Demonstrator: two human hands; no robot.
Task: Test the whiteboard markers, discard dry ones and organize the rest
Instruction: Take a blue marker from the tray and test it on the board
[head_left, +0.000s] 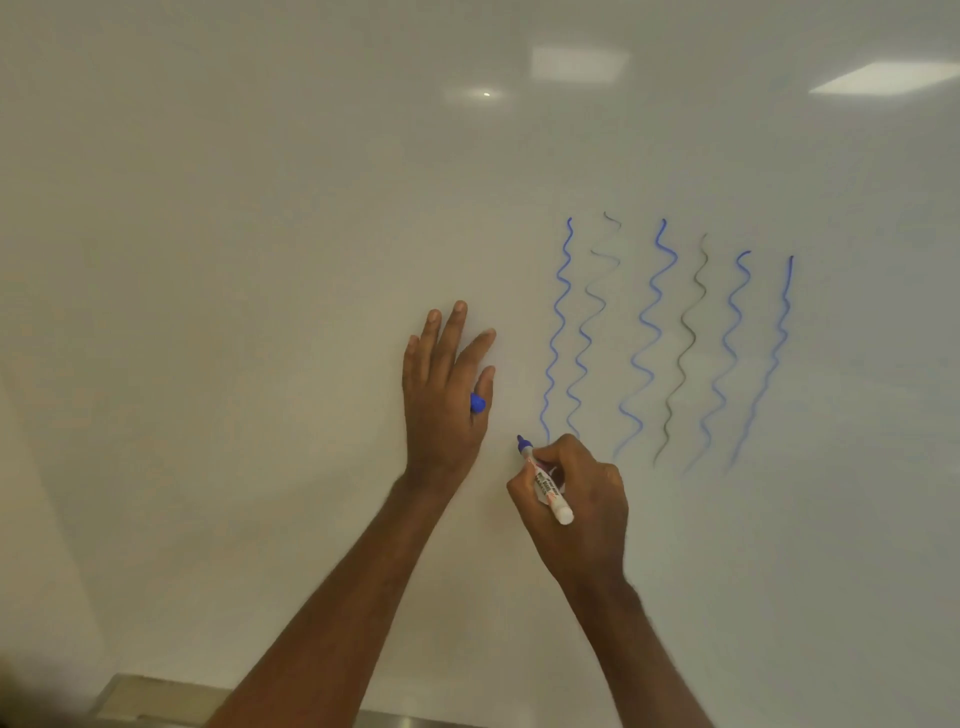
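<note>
A whiteboard (260, 260) fills the view. My right hand (582, 499) grips an uncapped blue marker (545, 480) with a white labelled barrel, its blue tip on the board just left of the lowest end of the leftmost wavy line. My left hand (444, 384) lies flat against the board with its fingers straight and spread, and a blue cap (477, 403) is tucked under the thumb against the palm. Several wavy test lines (654, 332) run down the board to the right; most are blue, one is faint grey-blue and one dark grey.
A metal ledge (156, 701) runs along the board's bottom edge at lower left. Ceiling lights reflect in the board's upper right. Unmarked board surface stretches to the left of my hands and above them.
</note>
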